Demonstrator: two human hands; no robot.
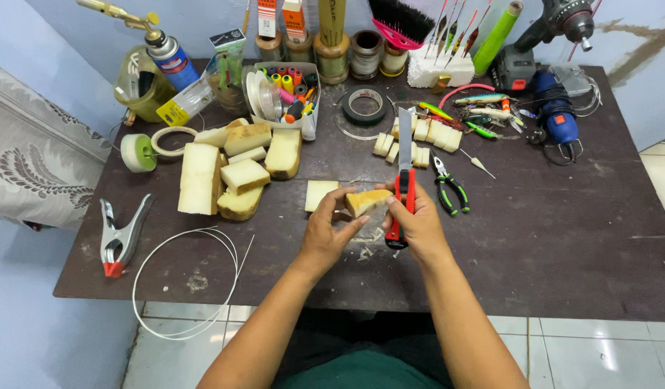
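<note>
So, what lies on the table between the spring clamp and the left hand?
In the head view, only a loop of white wire lies between the spring clamp and the left hand.

R hand (pixel 417 225) hides cutter (pixel 402 189) grip; drill (pixel 563 21) & brush (pixel 401 21) cut off at top edge.

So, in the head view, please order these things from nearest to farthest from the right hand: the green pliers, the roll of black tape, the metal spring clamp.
Measured from the right hand:
1. Green pliers, just to its right on the table.
2. Roll of black tape, farther back, near the middle.
3. Metal spring clamp, far left, near the table's edge.
</note>
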